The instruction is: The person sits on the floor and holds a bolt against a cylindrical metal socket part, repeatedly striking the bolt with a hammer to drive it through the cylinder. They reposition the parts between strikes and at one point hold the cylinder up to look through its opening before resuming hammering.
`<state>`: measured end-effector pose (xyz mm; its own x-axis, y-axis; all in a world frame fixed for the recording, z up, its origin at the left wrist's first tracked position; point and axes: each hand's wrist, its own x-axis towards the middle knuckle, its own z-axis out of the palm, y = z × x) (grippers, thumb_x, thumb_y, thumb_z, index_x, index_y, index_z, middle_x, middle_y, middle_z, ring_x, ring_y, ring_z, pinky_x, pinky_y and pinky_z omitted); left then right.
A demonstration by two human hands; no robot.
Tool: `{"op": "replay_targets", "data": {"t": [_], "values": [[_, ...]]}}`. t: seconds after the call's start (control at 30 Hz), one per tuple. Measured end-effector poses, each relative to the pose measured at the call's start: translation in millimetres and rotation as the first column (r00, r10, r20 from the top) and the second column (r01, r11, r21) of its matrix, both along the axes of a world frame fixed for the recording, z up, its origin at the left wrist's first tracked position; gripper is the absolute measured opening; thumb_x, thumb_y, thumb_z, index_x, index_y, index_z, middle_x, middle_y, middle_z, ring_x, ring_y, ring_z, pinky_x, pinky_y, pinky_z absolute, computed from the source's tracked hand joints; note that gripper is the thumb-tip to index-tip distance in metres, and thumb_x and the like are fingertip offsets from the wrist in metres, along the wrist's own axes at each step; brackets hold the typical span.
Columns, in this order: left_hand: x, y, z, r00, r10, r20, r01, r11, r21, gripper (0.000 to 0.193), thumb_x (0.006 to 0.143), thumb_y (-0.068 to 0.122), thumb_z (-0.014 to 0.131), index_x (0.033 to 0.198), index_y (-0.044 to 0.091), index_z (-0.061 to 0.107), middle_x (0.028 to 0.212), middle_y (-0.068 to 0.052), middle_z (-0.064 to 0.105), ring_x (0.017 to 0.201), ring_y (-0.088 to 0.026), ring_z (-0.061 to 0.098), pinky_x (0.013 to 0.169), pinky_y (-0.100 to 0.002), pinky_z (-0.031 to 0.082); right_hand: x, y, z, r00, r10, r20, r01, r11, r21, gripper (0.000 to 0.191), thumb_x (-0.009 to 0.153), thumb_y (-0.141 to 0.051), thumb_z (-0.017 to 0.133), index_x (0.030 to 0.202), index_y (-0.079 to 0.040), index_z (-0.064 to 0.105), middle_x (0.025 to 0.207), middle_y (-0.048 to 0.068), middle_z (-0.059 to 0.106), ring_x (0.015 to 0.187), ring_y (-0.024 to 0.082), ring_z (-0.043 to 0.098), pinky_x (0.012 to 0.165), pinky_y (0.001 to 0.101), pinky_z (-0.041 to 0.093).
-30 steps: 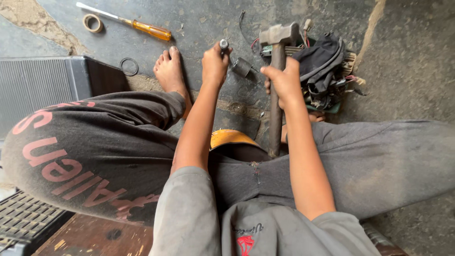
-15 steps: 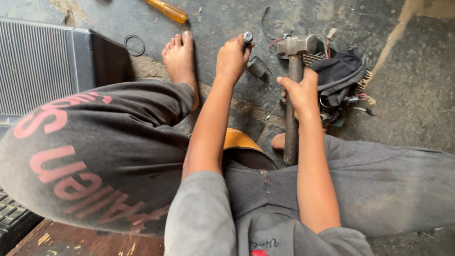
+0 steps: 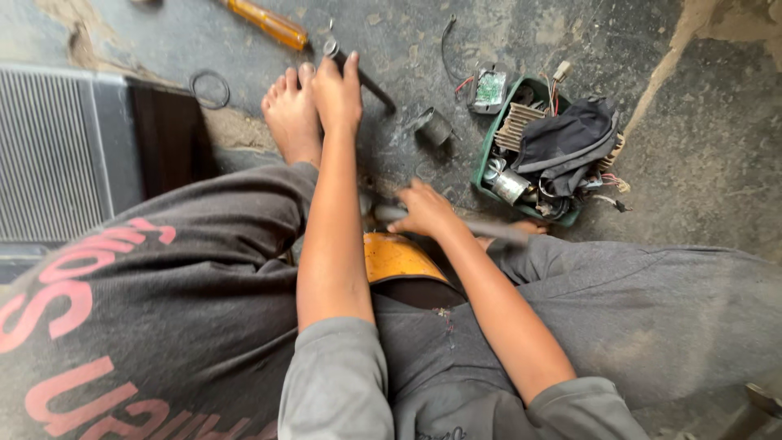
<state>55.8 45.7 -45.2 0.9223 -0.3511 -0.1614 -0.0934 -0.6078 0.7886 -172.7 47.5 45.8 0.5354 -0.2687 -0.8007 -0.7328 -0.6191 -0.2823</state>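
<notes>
My left hand [image 3: 336, 88] is stretched out over the concrete floor and grips a thin dark metal rod [image 3: 366, 78] that lies slanted next to my bare foot [image 3: 290, 122]. My right hand [image 3: 422, 210] is low, close to my lap, and grips the wooden handle of a hammer [image 3: 481, 226], which lies nearly level and is blurred; its head is hidden behind my left forearm. An orange-yellow object [image 3: 396, 256] sits between my legs just below that hand.
A green tray [image 3: 489, 160] of scrap parts, wires and dark cloth stands at the right. A small circuit board [image 3: 489, 88], a short metal cylinder [image 3: 437, 127], an orange-handled screwdriver [image 3: 269, 23], a rubber ring [image 3: 210, 88] and a finned radiator panel [image 3: 49, 155] lie around.
My right hand has swung the hammer down from upright near the tray to low by my lap. My left hand stays on the rod. The camera has tilted and shifted.
</notes>
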Motion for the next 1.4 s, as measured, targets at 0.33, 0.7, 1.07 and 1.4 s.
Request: {"op": "replay_targets", "data": {"t": [0.33, 0.7, 1.07, 1.4], "values": [[8.6, 15.7, -11.9, 0.996, 0.063, -0.062, -0.068, 0.995, -0.068, 0.047, 0.092, 0.037, 0.075, 0.09, -0.009, 0.063, 0.093, -0.026, 0.067, 0.089, -0.043, 0.065, 0.082, -0.05, 0.049, 24.8, -79.7, -36.4, 0.876, -0.136, 0.462, 0.356, 0.83, -0.43, 0.074, 0.071, -0.005, 0.082, 0.139, -0.005, 0.054, 0.139, 0.017, 0.056, 0.133, 0.038, 0.051, 0.112, 0.0478, 0.039], [-1.5, 5.1, 0.6, 0.993, -0.11, -0.046, 0.107, 0.993, -0.058, 0.043, 0.09, 0.037, 0.076, 0.092, -0.005, 0.066, 0.086, -0.026, 0.07, 0.084, -0.046, 0.067, 0.075, -0.052, 0.051, 2.8, -78.0, -19.7, 0.651, -0.232, 0.723, 0.539, 0.812, -0.225, 0.074, 0.063, -0.007, 0.082, 0.133, 0.004, 0.056, 0.135, 0.032, 0.047, 0.125, 0.052, 0.045, 0.1, 0.0567, 0.042], [-44.3, -3.9, 58.9, 0.953, -0.299, -0.051, 0.293, 0.95, -0.107, 0.03, 0.091, 0.03, 0.073, 0.1, 0.002, 0.071, 0.091, -0.025, 0.072, 0.09, -0.047, 0.068, 0.079, -0.052, 0.052, 23.7, 12.4, -14.7, 0.754, 0.634, 0.169, -0.382, 0.634, -0.672, 0.034, 0.076, -0.022, 0.073, 0.11, -0.017, 0.073, 0.114, 0.006, 0.065, 0.114, 0.026, 0.056, 0.098, 0.0491, 0.043], [-42.1, -7.0, 80.8, 0.952, -0.303, -0.032, 0.295, 0.943, -0.154, 0.031, 0.09, 0.033, 0.072, 0.098, 0.003, 0.071, 0.091, -0.021, 0.075, 0.089, -0.044, 0.07, 0.079, -0.051, 0.053, 26.1, 49.5, 13.9, 0.865, 0.49, -0.111, -0.493, 0.787, -0.37, 0.038, 0.072, -0.023, 0.084, 0.108, -0.017, 0.074, 0.109, 0.005, 0.075, 0.099, 0.027, 0.073, 0.072, 0.0473, 0.059]]}}
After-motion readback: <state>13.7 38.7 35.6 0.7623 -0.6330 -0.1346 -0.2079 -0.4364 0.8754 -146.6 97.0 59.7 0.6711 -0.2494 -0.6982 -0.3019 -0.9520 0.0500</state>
